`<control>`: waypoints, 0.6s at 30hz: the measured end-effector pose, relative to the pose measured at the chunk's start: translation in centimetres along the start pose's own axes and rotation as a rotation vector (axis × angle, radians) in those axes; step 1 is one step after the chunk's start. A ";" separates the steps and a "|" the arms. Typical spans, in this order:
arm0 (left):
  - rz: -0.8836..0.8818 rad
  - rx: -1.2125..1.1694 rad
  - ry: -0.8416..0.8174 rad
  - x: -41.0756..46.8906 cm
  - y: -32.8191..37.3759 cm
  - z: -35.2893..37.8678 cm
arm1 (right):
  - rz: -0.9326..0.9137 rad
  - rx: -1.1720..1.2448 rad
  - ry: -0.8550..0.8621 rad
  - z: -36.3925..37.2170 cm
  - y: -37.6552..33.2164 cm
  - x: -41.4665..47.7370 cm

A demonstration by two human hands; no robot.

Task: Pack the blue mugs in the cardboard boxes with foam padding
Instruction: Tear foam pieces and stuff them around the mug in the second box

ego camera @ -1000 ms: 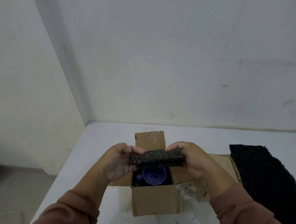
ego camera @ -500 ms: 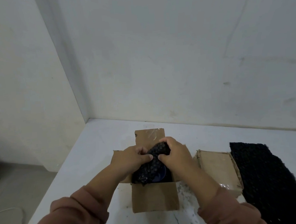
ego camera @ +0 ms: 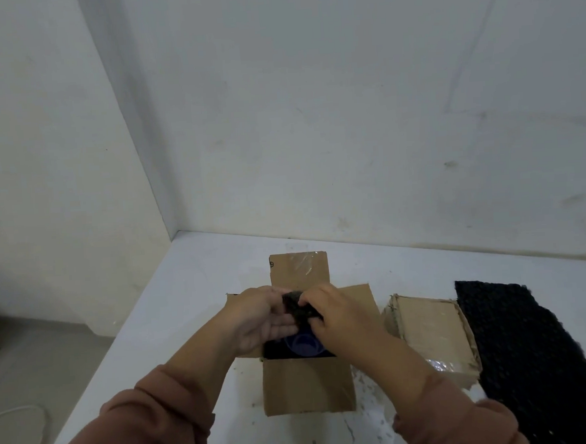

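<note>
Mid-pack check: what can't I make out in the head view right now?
Head view:
1. Blue mug: only part of its rim shows; the left hand, the right hand and walls of the open box hide the rest.
2. Foam piece: largely covered by both hands.
3. Closed box: cardboard hides its contents.
4. Foam sheet: cut by the right edge.

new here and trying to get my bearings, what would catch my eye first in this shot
The eye goes first to the centre, where the left hand and right hand grip a wad of black foam over the open cardboard box, with a blue mug showing inside. To the right on the white table sit a closed cardboard box and, beyond it, a large black foam sheet.
</note>
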State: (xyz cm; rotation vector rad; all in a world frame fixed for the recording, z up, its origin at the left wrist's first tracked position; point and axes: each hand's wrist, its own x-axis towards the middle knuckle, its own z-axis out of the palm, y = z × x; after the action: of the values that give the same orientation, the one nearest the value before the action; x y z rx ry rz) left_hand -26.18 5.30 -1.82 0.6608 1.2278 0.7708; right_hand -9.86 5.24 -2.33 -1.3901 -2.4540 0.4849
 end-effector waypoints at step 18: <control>0.082 0.775 0.385 2.4 -2.7 -3.1 | 0.241 0.052 -0.427 3.9 -1.6 3.3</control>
State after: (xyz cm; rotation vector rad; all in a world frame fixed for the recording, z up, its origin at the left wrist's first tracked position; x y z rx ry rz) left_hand -28.39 5.83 -5.99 1.2337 1.8869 0.4792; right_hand -14.30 6.76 -4.90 -1.7187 -2.5710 0.9848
